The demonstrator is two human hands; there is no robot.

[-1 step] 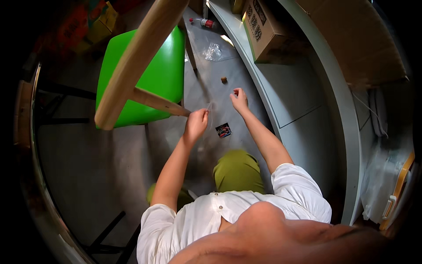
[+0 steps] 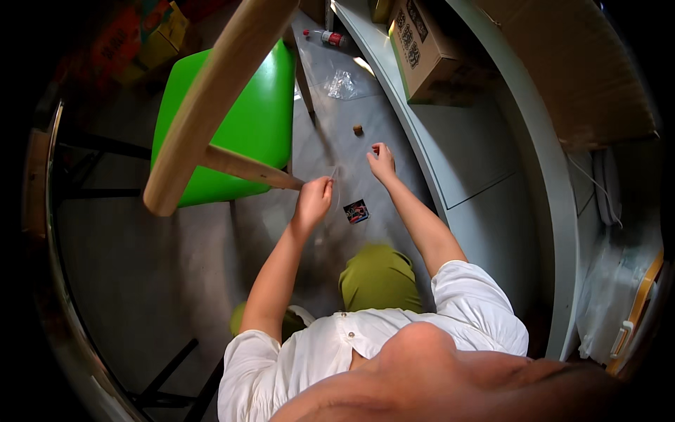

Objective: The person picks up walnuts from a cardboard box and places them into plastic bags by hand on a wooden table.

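Note:
My left hand is closed in a pinch beside the end of the wooden crossbar. From its fingertips a thin, clear piece of plastic sticks out, hard to make out against the floor. To its right, my right hand is raised with fingers loosely curled, the thumb apart, and nothing visible between them. Just beyond that hand a small brown, cork-like piece lies on the grey floor. Between my forearms, nearer me, lies a dark square packet with a colourful print.
A bright green chair seat stands at left behind a thick wooden bar. Farther off lie crumpled clear plastic and a bottle with a red label. A pale ledge curves along the right, bearing a cardboard box.

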